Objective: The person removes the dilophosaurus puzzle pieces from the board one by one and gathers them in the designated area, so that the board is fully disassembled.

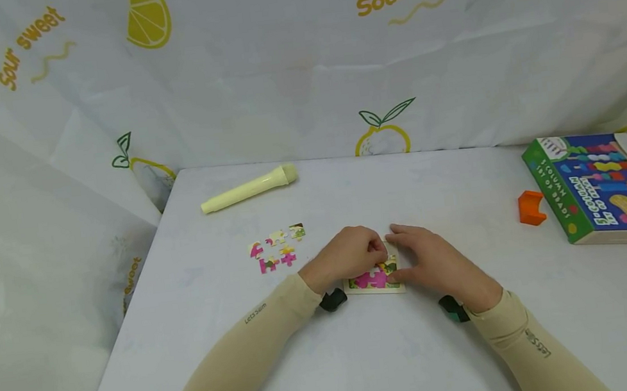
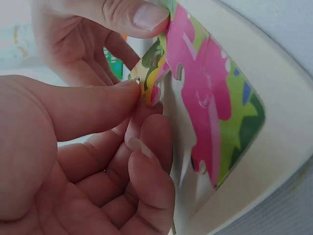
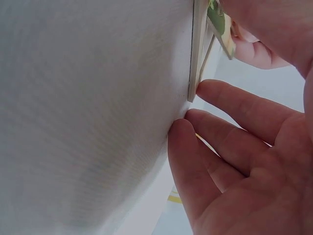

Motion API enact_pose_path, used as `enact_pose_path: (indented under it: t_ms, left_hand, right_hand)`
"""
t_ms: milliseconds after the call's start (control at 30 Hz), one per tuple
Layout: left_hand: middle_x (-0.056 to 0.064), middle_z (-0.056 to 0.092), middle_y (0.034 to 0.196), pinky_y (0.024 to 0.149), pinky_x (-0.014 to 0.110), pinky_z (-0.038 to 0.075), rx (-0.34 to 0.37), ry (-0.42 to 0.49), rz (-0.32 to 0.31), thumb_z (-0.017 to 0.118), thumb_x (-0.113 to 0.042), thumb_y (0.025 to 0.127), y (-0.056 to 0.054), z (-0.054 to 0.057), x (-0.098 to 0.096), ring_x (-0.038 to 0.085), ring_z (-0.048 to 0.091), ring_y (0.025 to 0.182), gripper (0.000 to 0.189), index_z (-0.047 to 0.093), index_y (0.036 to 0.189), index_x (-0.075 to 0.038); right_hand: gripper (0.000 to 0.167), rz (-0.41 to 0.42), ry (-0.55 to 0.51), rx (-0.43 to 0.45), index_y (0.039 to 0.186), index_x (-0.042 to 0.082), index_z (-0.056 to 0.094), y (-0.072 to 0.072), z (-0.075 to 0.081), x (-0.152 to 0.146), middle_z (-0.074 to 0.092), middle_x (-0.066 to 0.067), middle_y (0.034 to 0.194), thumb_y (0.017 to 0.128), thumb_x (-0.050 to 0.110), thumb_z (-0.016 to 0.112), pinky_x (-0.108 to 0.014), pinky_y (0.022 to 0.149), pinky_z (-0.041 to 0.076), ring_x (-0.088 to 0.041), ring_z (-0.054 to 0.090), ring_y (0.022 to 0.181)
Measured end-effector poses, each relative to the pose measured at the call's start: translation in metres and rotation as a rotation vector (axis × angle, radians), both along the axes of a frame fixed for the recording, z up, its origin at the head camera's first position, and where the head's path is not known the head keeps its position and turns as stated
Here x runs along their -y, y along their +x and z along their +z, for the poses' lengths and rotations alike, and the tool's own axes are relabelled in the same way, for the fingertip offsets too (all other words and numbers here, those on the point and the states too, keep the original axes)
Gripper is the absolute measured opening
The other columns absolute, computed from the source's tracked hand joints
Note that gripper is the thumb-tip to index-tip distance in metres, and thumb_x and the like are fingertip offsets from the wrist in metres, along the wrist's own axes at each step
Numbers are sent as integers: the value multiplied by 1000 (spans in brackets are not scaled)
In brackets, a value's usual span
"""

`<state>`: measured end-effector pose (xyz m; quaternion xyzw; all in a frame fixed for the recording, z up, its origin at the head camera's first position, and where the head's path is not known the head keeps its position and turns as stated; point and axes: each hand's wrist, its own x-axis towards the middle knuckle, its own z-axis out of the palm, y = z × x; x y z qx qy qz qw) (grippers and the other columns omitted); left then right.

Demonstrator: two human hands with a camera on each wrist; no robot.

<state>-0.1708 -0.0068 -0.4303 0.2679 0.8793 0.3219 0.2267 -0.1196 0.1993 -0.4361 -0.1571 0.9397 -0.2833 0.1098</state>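
Observation:
A small jigsaw board (image 1: 375,291) with a pale frame lies on the table, with pink and green pieces fitted in its near part. My left hand (image 1: 353,252) reaches over it and pinches a green, yellow and pink puzzle piece (image 2: 150,71) between thumb and forefinger. That piece is tilted up at the edge of the fitted pink pieces (image 2: 203,83). My right hand (image 1: 431,256) rests at the board's right side, thumb on the fitted pieces. In the right wrist view its fairly straight fingers (image 3: 234,105) touch the board's edge (image 3: 194,58) and the table.
Several loose puzzle pieces (image 1: 288,259) lie left of the board. Behind them is a pale yellow toy microphone (image 1: 246,191). A bead set box (image 1: 583,216) stands at the right, with an orange block (image 1: 532,208) beside it. A printed curtain (image 1: 279,96) hangs behind the table.

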Motion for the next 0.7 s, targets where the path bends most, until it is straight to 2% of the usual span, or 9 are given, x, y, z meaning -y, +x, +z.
enact_pose_path:
  t_ms: [167, 300, 533, 700]
  left_hand:
    - [-9, 70, 84, 69, 21, 48, 2, 26, 3, 71, -20, 104, -2, 2, 4, 5, 58, 72, 12, 77, 94, -19]
    - [-10, 71, 88, 74, 23, 50, 9, 44, 37, 70, -24, 105, -4, 6, 16, 7, 61, 79, 12, 77, 96, -21]
    - [-7, 74, 91, 79, 29, 51, 10, 8, 153, 71, -26, 105, -13, 12, 66, 13, 63, 87, 11, 77, 98, -21]
    - [-3, 75, 92, 60, 29, 48, 45, -27, 235, 71, -27, 105, -21, 16, 104, 14, 60, 69, 10, 78, 104, -19]
  right_hand:
    - [75, 3, -5, -7, 149, -4, 61, 0, 2, 0, 49, -26, 164, 87, 24, 92, -65, 122, 39, -51, 44, 153]
    - [76, -1, 7, -6, 149, -3, 60, 0, 3, 1, 49, -26, 164, 87, 26, 93, -65, 123, 39, -50, 44, 153]
    - [81, -23, 42, 43, 153, -2, 57, 2, 3, 4, 45, -24, 168, 87, 29, 93, -63, 124, 38, -49, 41, 156]
    - [82, -21, 55, 41, 154, -2, 56, 4, 4, 3, 44, -23, 169, 87, 29, 93, -63, 124, 38, -48, 40, 157]
